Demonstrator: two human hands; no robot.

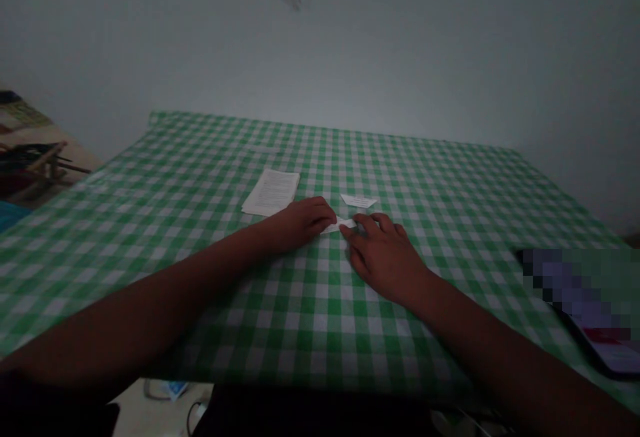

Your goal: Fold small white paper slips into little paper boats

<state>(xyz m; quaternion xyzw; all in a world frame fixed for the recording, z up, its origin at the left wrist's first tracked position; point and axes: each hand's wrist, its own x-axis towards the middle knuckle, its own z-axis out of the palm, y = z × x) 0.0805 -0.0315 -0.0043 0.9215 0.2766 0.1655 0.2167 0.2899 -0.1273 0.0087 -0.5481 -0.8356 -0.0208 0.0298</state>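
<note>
A small strip of folded white paper lies on the checked cloth between my two hands. My left hand has its fingers curled and pressed together on the left end of the paper, partly covering it. My right hand holds the right end with thumb and index finger, its other fingers bent beside them. Just beyond the right fingers lies another folded paper, shaped like a flat trapezoid with printed lines. A stack of printed paper sheets rests past my left hand.
A green and white checked tablecloth covers the table up to the pale wall. At the right edge lies a dark-framed tablet or phone, its screen blurred out. Cables and a blue packet show on the floor below.
</note>
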